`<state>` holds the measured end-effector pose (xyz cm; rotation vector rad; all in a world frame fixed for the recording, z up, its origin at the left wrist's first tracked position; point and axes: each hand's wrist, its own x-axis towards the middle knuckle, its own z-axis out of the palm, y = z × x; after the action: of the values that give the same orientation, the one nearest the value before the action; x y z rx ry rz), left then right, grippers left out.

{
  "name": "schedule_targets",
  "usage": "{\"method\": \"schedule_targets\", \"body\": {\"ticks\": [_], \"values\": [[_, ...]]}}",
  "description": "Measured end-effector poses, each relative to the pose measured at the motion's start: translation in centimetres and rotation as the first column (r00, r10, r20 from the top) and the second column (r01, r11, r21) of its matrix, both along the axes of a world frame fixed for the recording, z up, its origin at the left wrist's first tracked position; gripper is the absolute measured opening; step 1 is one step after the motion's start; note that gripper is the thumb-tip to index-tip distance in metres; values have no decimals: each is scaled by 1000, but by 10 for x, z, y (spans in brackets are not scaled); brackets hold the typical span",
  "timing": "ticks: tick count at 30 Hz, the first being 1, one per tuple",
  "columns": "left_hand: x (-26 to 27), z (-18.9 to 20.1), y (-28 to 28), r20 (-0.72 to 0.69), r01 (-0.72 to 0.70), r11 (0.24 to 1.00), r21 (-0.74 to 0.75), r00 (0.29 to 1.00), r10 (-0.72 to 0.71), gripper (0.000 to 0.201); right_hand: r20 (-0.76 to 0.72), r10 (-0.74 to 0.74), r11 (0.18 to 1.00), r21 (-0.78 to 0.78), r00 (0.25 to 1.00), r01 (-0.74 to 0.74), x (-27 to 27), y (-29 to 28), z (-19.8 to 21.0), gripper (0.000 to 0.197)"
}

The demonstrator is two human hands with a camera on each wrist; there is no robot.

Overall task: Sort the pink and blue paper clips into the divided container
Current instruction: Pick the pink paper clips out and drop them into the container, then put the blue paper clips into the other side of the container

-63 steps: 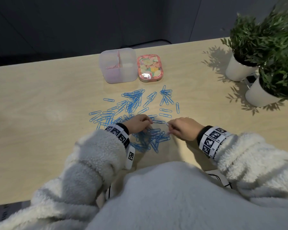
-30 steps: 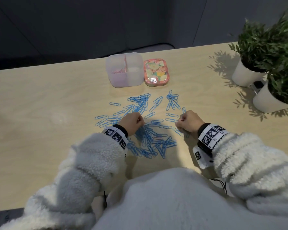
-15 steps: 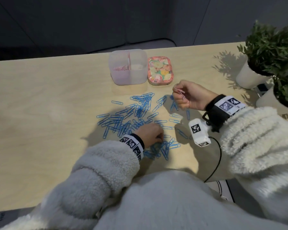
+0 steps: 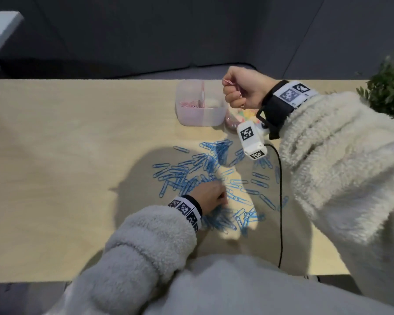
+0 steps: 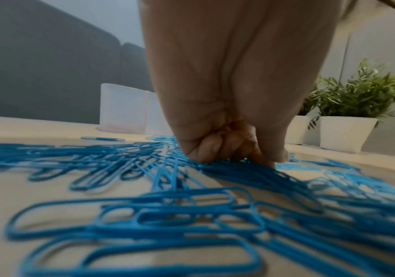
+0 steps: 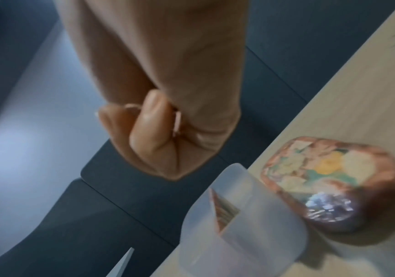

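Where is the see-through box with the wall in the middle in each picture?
Head view: the divided container sits at the table's far edge, just left of the right hand, which holds pink paper clips.
Left wrist view: its pale walls stand far back, left of the left hand.
Right wrist view: its rim is at the bottom, below the right hand.
Shared landmark: the blue paper clips in the head and left wrist views.
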<state>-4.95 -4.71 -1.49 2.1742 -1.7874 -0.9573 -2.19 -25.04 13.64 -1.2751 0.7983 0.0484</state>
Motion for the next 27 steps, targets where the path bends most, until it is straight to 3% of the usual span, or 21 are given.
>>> {"method": "schedule_targets", "body": {"ticks": [5,7,8,10,13,15,17,20,23,25,27], "values": [[-8,8,-5,238,153,984,88,956,-170,15,-70,-43,997,-73,997,38,54,5,-5,31],[-8,14,-4,246,203,971,128,942,-229,18,-103,-61,983,-178,993,42,71,12,-12,27],[-8,7,-3,307,209,976,59,927,-217,22,-118,-62,970,-241,991,32,78,16,-15,23],[-10,11,-6,265,265,962,68,924,-274,10,-139,-55,956,-294,989,12,90,16,-29,18],[3,17,-2,94,29,1000,7,995,-30,23,-193,28,954,-288,981,-84,101,8,-56,12],[20,34,-1,-3,-69,995,-74,998,69,26,-191,54,955,-276,980,-106,103,6,-64,4],[44,45,-4,-92,-152,981,-124,986,141,18,-167,51,955,-279,985,-97,102,1,-68,14],[81,57,-17,-271,-294,947,-130,929,251,10,-92,4,955,-295,996,-32,90,3,-58,5],[111,62,-33,-429,-458,885,-83,818,384,16,49,-104,955,-274,993,114,59,6,-44,14],[130,66,-45,-470,-571,815,-99,749,468,20,104,-105,934,-331,989,134,27,9,-42,24],[143,77,-60,-453,-621,767,-163,738,501,17,93,-91,920,-373,992,119,-7,13,-53,30]]}}
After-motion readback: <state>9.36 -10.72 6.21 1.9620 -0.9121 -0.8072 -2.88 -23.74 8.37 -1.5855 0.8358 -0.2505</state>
